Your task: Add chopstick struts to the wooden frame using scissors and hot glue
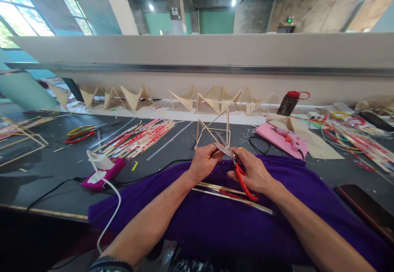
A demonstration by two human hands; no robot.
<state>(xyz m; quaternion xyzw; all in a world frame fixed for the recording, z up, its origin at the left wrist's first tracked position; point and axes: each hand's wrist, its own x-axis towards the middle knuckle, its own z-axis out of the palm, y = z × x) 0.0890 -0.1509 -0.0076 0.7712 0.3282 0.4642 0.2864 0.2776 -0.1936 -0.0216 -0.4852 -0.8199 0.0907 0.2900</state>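
Observation:
My right hand [254,169] holds red-handled scissors [244,183], their metal blades pointing left and away from me. My left hand [205,161] is closed in a pinch by the blades; what sits between its fingertips is hidden. Just beyond both hands stands a small frame of thin wooden sticks [214,131], its near corners close to my fingers and the blades. Below the hands, several loose sticks [237,198], some in clear and red wrapping, lie across a purple cloth [197,227].
Finished-looking stick models [135,97] line the back. Red-and-white wrapped sticks [144,138] lie left of centre, near a magenta power strip [103,175] with a white cable. A pink glue gun [287,140] rests on the right, with a dark bottle [287,104] behind and a dark case [366,212] nearer.

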